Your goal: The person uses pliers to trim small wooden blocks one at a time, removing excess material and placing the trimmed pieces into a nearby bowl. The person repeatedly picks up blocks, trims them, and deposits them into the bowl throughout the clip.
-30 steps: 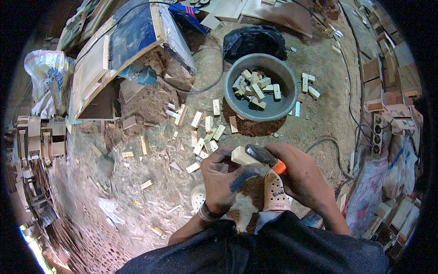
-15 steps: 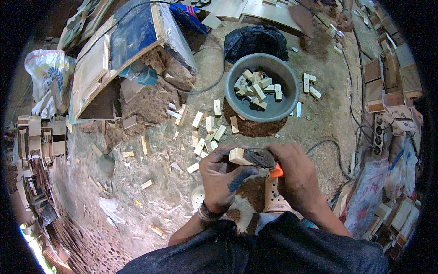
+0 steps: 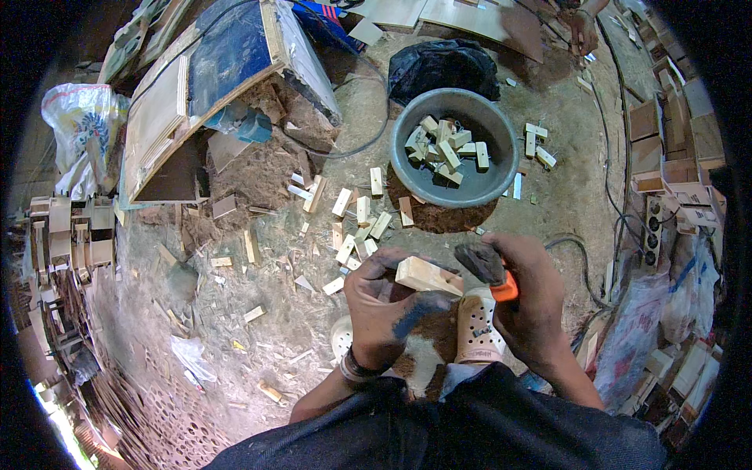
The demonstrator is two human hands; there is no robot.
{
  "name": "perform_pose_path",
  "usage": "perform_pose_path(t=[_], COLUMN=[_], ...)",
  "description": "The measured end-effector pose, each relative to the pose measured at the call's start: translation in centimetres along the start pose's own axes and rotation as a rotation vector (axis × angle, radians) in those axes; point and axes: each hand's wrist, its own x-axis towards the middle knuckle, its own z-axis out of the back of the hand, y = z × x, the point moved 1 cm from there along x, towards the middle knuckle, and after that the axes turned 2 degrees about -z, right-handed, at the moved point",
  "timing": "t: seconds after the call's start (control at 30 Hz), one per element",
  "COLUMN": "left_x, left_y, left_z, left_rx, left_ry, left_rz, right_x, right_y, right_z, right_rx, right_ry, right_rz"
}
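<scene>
Over my lap, my left hand [image 3: 380, 309] holds a pale wooden block [image 3: 427, 276] between thumb and fingers. The block lies roughly level, its near end pointing right. My right hand [image 3: 526, 294] is closed around the orange handle of a pliers-like tool [image 3: 481, 262] with a dark head. That head is just right of the block, apart from it. Whether its jaws are parted is hard to see. Beyond my hands, several similar blocks [image 3: 363, 210] lie on the floor. A grey basin [image 3: 398, 160] farther off holds more blocks, some with thin metal pieces sticking out.
A blue-and-wood panel box [image 3: 227, 70] stands at the far left, beside sawdust. A black plastic bag [image 3: 442, 69] lies behind the basin. Cables and a power strip [image 3: 652, 231] run along the right. Another person's hand [image 3: 581, 33] shows at the far right. Wood scraps litter the left.
My right hand has drawn the pliers-like tool away from the block, to the right. More of the block now shows. The other person's hand reaches further into view.
</scene>
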Motion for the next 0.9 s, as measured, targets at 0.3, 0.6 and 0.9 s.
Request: perform_pose_path(t=[0.3, 0.6, 0.9], left_x=[0.3, 0.4, 0.4], left_y=[0.6, 0.5, 0.2], left_z=[-0.1, -0.4, -1.0], left_rx=[0.002, 0.102, 0.251], left_ry=[0.056, 0.044, -0.007], left_rz=[0.014, 0.083, -0.131], right_x=[0.2, -0.6, -1.3], right_y=[0.6, 0.1, 1.1], right_z=[1.0, 0.8, 1.3], right_rx=[-0.126, 0.164, 0.184], right_ry=[0.226, 0.155, 0.283], right_rz=[0.012, -0.293, -0.373])
